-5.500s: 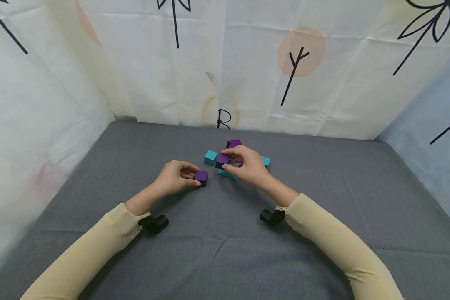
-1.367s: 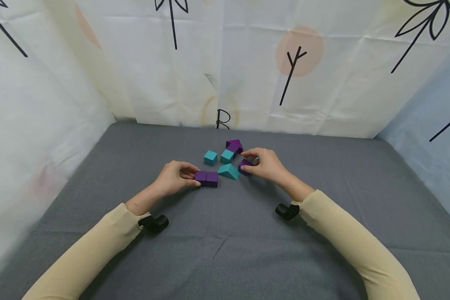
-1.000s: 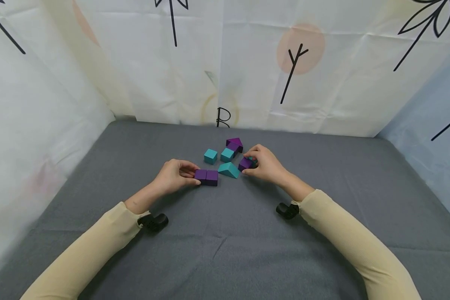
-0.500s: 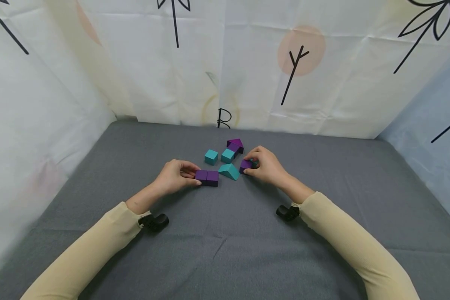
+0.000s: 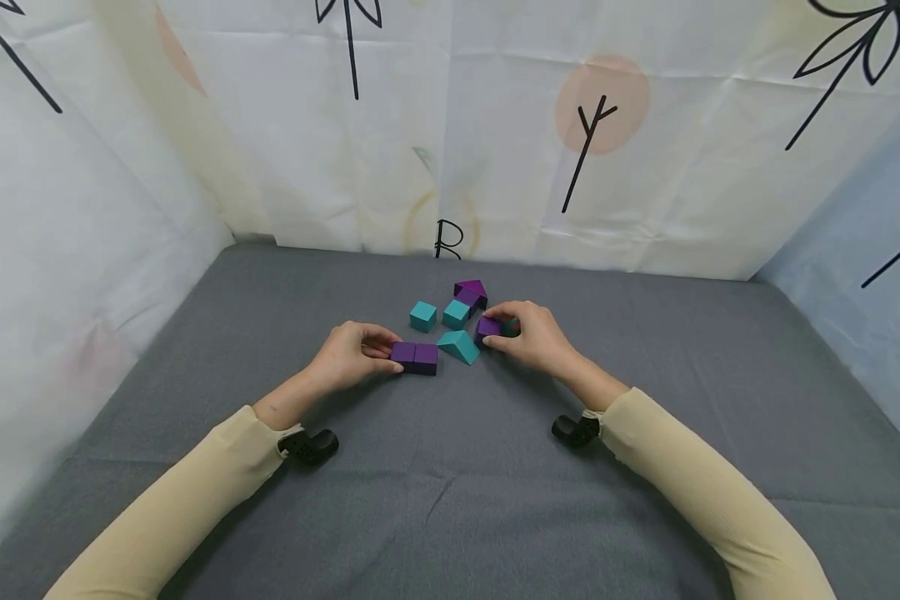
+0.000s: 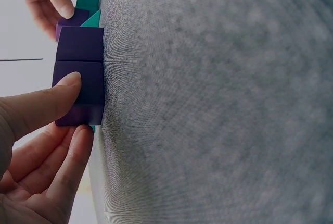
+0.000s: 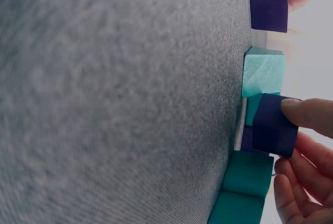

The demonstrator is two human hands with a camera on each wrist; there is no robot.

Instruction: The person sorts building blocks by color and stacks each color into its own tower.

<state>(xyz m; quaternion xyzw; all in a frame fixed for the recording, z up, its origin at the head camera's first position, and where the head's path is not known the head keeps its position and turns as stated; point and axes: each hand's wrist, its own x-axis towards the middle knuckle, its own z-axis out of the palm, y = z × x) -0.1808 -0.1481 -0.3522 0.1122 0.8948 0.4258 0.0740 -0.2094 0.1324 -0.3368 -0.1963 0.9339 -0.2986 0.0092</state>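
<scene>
My left hand (image 5: 352, 354) pinches the left one of two purple cubes that stand side by side on the cloth. The right cube of this pair (image 5: 425, 358) touches it, faces flush. In the left wrist view the thumb (image 6: 70, 86) lies on the held cube (image 6: 86, 81). My right hand (image 5: 528, 333) pinches another purple cube (image 5: 487, 327) between thumb and fingers, and in the right wrist view this cube (image 7: 273, 125) looks slightly raised off the cloth. A teal triangular block (image 5: 458, 347) lies between the pair and the right hand.
Two teal cubes, a left one (image 5: 423, 317) and a middle one (image 5: 456, 314), stand behind the triangular block. A purple triangular block (image 5: 474, 287) and a purple block (image 5: 467, 297) lie farther back. Teal blocks (image 7: 248, 174) sit by the right fingers. Patterned cloth walls enclose the grey table (image 5: 450, 517).
Since the oldest frame, the right hand has set a purple cube against the left hand's cube, let go, moved right and gripped another purple cube. The left hand has stayed in place.
</scene>
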